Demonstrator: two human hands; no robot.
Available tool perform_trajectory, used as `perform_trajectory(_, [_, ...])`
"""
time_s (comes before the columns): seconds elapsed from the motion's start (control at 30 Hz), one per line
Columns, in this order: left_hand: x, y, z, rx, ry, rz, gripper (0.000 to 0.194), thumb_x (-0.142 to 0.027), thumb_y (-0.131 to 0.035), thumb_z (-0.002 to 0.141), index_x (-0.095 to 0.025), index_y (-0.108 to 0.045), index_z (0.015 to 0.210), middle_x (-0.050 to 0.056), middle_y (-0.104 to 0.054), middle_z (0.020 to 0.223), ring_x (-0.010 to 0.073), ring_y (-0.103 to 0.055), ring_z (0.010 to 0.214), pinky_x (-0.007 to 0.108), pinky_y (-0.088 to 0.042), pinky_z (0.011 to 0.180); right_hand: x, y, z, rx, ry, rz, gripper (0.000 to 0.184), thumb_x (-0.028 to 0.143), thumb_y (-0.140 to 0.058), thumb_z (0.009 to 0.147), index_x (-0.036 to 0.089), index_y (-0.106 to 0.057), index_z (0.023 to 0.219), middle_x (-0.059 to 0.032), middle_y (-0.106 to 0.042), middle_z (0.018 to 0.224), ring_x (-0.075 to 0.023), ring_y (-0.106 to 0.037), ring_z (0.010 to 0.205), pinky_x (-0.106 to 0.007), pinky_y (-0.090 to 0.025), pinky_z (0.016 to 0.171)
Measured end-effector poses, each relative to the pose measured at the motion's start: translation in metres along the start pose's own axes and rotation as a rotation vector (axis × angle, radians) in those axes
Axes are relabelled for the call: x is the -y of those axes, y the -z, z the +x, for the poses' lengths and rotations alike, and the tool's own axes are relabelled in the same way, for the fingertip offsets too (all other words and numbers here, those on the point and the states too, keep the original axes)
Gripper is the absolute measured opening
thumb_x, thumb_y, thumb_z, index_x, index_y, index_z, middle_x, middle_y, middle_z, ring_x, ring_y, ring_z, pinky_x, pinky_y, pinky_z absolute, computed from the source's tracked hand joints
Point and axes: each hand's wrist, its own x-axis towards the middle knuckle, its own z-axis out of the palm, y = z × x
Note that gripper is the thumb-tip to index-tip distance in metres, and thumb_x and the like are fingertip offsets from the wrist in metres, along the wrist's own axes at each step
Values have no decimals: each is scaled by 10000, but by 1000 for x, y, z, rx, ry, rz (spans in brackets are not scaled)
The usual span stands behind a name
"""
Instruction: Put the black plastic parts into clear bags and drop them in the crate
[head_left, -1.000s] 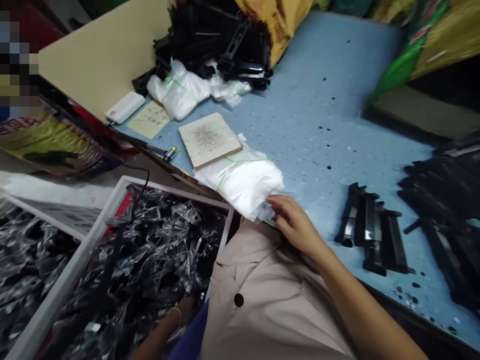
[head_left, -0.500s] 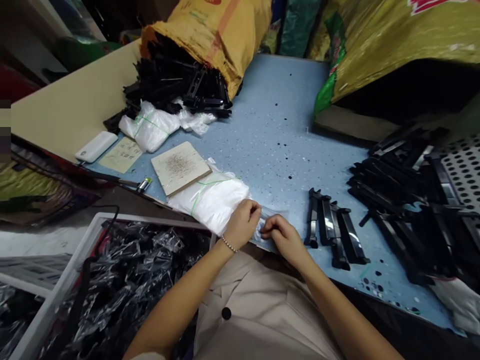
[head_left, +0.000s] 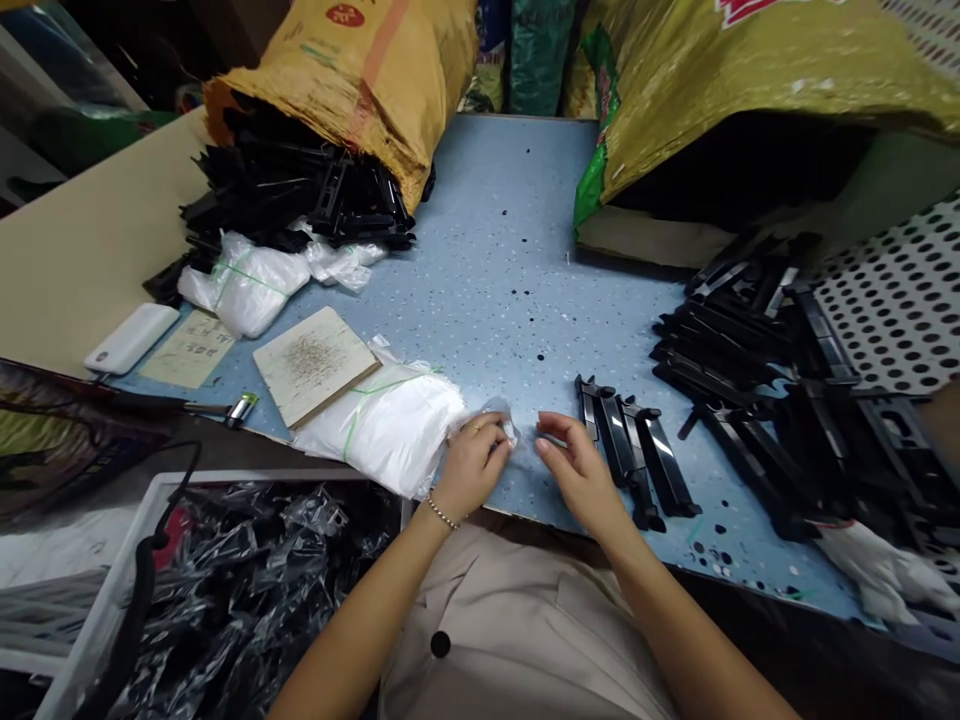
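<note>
Pinching a small clear plastic bag, the left hand has its fingers curled narrow round the bag's crumpled end, right at the near edge of the blue bench. Just across a slim gap sits the right hand, fingers half spread and loose, tips pointing at the bag; whether they touch the plastic I can't tell. Hard against the left hand's far side lies a bundle of white bags, tied with a green band and hanging slightly over the bench edge. A square tan board leans on that bundle's upper corner. Just right of the right hand lie three black plastic strips side by side, their near ends close to the bench edge. Further right, a big tangle of black parts fills that side up to a perforated white panel. Straight ahead of both hands the speckled blue surface runs open and bare, wide room between a yellow sack spilling black parts on the left and a second yellow sack on the right. Below the left wrist, off the bench edge, a white crate holds bagged black pieces.
</note>
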Motion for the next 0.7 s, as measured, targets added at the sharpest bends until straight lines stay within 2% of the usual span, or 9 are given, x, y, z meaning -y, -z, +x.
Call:
perform_trajectory(0.1, [0,4,-7,62,-21,-22,205,-329,-451,872,-194,-605,892,25,-506,1399,162,-431,1345,473,-284,1162,0,-6,10,120,-92,-56,519,491,-645,794,173,-479,1170,-106,-533,1207,-174,-566,1062,-289,-522,851])
perform_trajectory(0.2, [-3,6,-11,96,-7,-15,142,-261,-488,833,-187,-604,865,24,-496,1415,166,-397,1385,522,-161,1213,-5,-11,20,77,-122,-88,544,447,-641,793,162,-450,1215,-81,-580,1063,-143,-591,911,-276,-513,789])
perform_trajectory(0.27, [-5,9,-11,104,15,-53,113,-243,-510,813,-170,-594,795,30,-494,1412,173,-401,1383,523,-149,1216,-8,-11,26,31,-115,-26,509,418,-594,823,160,-443,1235,-50,-584,951,-121,-586,816,-266,-496,762])
perform_trajectory(0.37, [-8,13,-10,71,54,-157,154,-316,-551,812,-166,-578,793,48,-554,1328,170,-459,1322,494,-217,1199,-8,-9,28,30,-132,106,522,431,-638,782,152,-480,1195,1,-538,786,-98,-534,688,-231,-451,663])
perform_trajectory(0.5, [-14,13,-7,13,107,-241,410,-490,-689,697,-181,-571,939,58,-617,1160,181,-505,1237,490,-230,1190,-2,-15,26,35,-191,235,571,440,-759,660,139,-537,1091,52,-414,652,-63,-407,592,-190,-351,561])
perform_trajectory(0.53, [-15,13,-7,17,111,-248,411,-486,-697,690,-185,-584,946,52,-620,1133,179,-510,1216,488,-233,1187,-1,-18,26,33,-200,270,574,442,-770,648,139,-542,1078,60,-385,636,-56,-379,578,-185,-334,551])
perform_trajectory(0.6, [-15,12,-5,4,117,-316,296,-438,-651,747,-179,-619,886,47,-618,1089,154,-536,1141,431,-314,1146,1,-23,26,30,-205,333,573,459,-766,657,141,-540,1077,69,-339,609,-47,-334,547,-181,-299,526])
perform_trajectory(0.7, [-10,18,-5,-173,178,-460,260,-386,-566,814,-142,-622,744,61,-583,1033,107,-551,1022,286,-448,980,5,-20,25,17,-178,295,561,490,-739,691,150,-540,1090,69,-313,593,-47,-305,526,-181,-269,502])
